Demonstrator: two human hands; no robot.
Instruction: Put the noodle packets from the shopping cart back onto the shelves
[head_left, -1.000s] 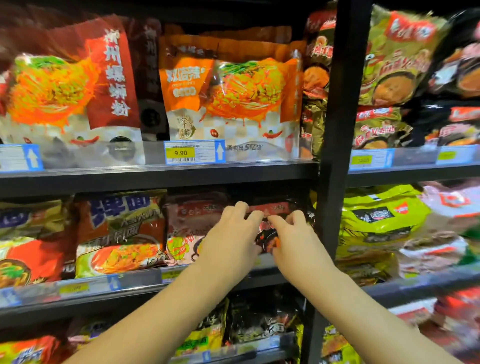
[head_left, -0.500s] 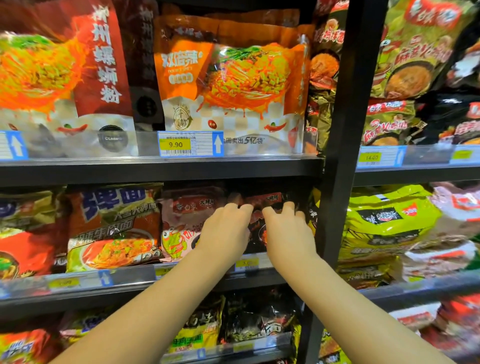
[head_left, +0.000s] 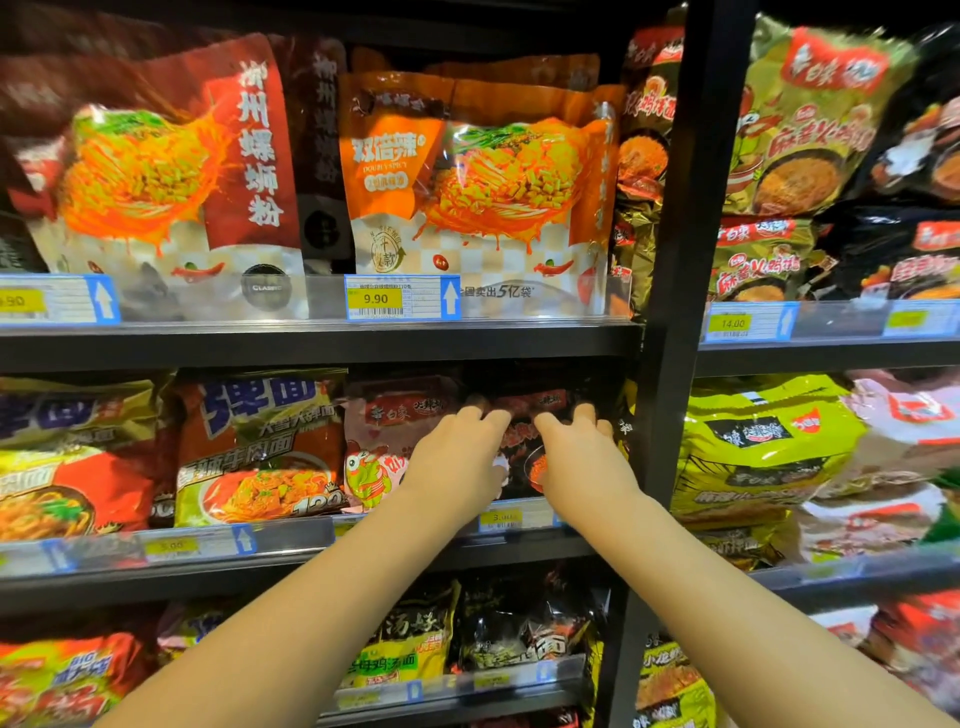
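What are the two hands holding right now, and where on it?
Both the left hand and the right hand grip the black noodle packet on the middle shelf, fingers curled over its top edge.

Middle shelf bay is tight: shelf board above (head_left: 322, 345) caps headroom, black upright post (head_left: 670, 364) walls off the right side, clear price rail (head_left: 291, 535) lips the front edge. Pink packet (head_left: 395, 441) packs just left of the black packet (head_left: 524, 441). Slim dark gap above the packets, depth probably shallow, too dim to tell.
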